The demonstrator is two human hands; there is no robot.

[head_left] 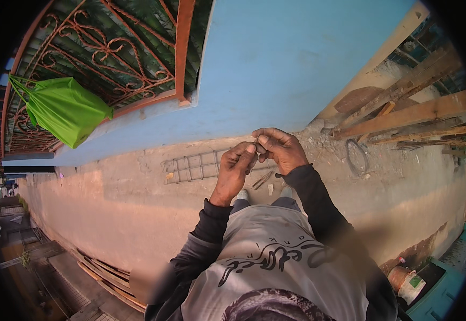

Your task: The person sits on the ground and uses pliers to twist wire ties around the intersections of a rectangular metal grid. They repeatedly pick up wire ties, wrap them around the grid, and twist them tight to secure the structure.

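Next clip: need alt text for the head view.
Both hands, the left hand and right hand, meet in front of the person, pinching a small thin item too small to identify. Below lie a wire grid on concrete ground, a blue wall and stacked wooden planks.

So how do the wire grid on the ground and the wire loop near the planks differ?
The wire grid is a long flat mesh of straight crossing bars; the wire loop is one strand bent into a rough ring. The wire grid lies by the blue wall, left of the hands; the wire loop lies to their right, beside the wooden planks. Both rest flat on the dusty ground.
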